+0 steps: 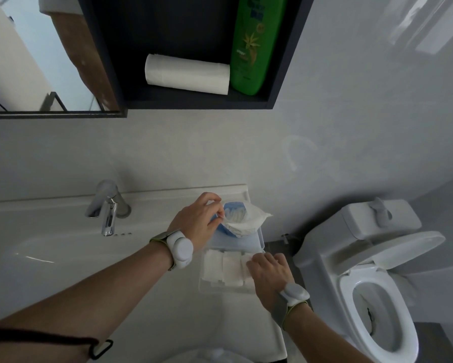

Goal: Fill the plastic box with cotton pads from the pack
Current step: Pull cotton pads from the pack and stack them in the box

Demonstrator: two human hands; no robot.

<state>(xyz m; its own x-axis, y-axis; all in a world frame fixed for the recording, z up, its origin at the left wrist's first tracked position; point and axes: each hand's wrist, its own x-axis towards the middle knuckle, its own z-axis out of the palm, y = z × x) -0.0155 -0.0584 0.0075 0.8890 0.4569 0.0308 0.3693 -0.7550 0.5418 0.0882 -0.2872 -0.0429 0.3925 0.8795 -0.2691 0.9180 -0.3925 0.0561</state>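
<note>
Beside the washbasin (pixel 50 231), the pack (pixel 242 222) is pinched open by the left hand (pixel 196 225) while cotton pads (pixel 221 268) are pressed into the plastic box (pixel 207 290) by the right hand (pixel 268 273), fingers curled.

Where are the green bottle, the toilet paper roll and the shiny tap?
Green plastic bottle (pixel 254 45), head view, its front label.
White toilet paper roll (pixel 187 74), head view, its side.
Shiny metal tap (pixel 107 208), head view, its spout.

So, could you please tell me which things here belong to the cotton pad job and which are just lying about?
Part of the job:
- pack of cotton pads, held by the left hand
- clear plastic box
- cotton pads in the box, under the right hand

Just lying about:
- toilet roll
- green bottle
- tap
- toilet
</note>
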